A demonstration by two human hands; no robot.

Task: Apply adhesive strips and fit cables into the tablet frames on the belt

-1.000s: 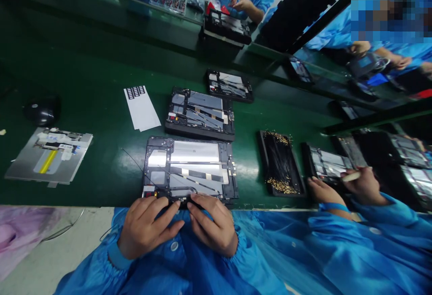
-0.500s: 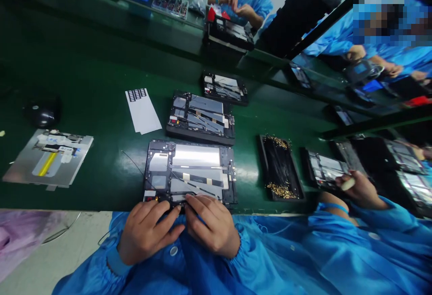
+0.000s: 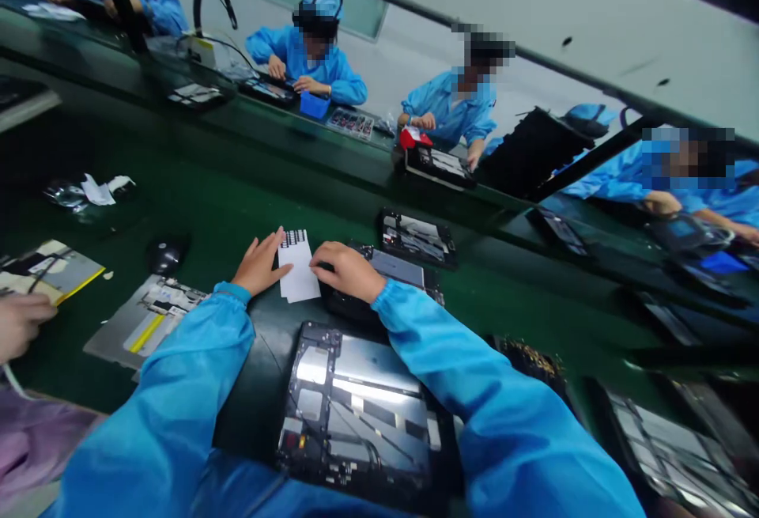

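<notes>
A white sheet (image 3: 300,274) with rows of small black labels along its far end lies on the green table between my hands. My left hand (image 3: 261,263) is open at its left edge, fingers spread and thumb touching the paper. At the right edge, my right hand (image 3: 349,269) has its fingers bent and pressed together; what they hold, if anything, cannot be made out. Below my forearms lies an opened tablet (image 3: 379,391), its battery, ribbon cables and thin black wires exposed. Another opened tablet (image 3: 398,266) is partly covered by my right hand and sleeve.
A third opened tablet (image 3: 417,236) lies farther back. To the left are a black mouse (image 3: 168,253) and a metal panel with yellow tape (image 3: 122,327). A tray of gold-tipped black wires (image 3: 530,360) is beyond my right sleeve. At far left is a co-worker's hand (image 3: 24,324).
Both my hands have left the near edge of the front tablet and reached forward to the label sheet. The camera view has tilted up, showing more co-workers across the table.
</notes>
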